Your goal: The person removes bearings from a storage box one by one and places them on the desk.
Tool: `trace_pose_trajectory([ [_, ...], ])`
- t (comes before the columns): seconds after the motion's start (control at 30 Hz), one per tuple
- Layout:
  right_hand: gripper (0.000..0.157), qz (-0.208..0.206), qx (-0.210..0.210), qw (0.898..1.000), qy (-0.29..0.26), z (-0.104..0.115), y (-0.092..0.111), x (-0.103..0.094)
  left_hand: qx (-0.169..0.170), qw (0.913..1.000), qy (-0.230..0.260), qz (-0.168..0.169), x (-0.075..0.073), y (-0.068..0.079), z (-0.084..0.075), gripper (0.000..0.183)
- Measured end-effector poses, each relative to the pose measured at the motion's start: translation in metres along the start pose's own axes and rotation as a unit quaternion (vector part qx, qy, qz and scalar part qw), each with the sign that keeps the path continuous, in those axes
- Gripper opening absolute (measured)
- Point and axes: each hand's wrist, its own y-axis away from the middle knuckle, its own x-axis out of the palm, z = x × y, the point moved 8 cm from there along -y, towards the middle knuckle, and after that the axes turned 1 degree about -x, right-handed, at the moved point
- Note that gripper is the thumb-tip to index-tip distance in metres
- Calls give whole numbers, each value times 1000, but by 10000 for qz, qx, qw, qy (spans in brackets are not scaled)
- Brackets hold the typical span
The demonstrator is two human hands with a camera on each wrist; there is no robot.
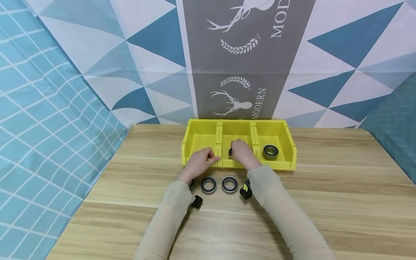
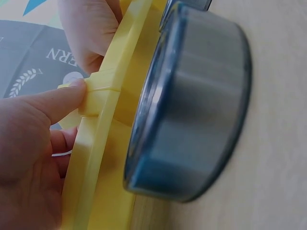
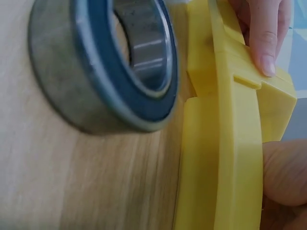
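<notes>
A yellow three-compartment bin stands on the table. My left hand is at its front, by the divider between the left and middle compartments. In the left wrist view its thumb rests on the rim, and the other fingers are partly hidden behind the front wall. My right hand reaches into the middle compartment and holds a bearing, mostly covered by the fingers. Another bearing lies in the right compartment.
Two ring bearings, a left one and a right one, lie before the bin. Another bearing is partly hidden by my left wrist. Black wrist cameras hang below both wrists. Patterned cloth stands behind the table.
</notes>
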Motion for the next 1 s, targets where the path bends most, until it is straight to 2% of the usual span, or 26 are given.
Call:
trace_pose_trajectory([
  [0.17,48,-141,-60,9998,-81,1,1,0,-11,10000,-29,-10,1,0,1,29],
  [0.5,51,-191,120,9988,-441,-6,-2,6,-13,10000,-24,34,0,1,0,29],
  [0.73,53,-276,98,9987,-413,-5,-1,3,2,10000,-40,43,-1,0,-1,29],
  [1.0,54,-552,-20,9976,-423,-4,0,-2,1,9999,-87,51,-1,0,-2,30],
])
